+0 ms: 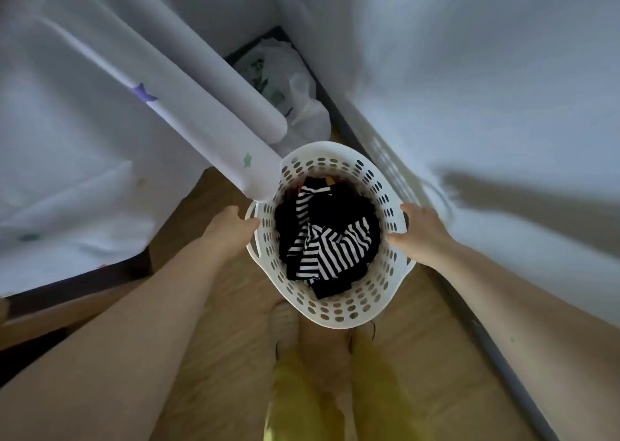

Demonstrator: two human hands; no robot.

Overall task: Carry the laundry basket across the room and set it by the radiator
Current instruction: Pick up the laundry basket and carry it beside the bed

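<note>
Item: round white plastic laundry basket (339, 309) with oval perforations, held in front of me above the wooden floor (214, 333). Contents: black-and-white striped garment (330, 244) among dark clothing. Grip: my left hand (231, 227) closed on the left rim handle; my right hand (419, 231) closed on the right one. Adjacent: white rail with star stickers (208, 138), touching the basket's rim; white wall (503, 88) at right.

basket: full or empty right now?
Partly full. The laundry basket holds black and striped clothes well below its rim; perforated inner wall shows above them.
</note>
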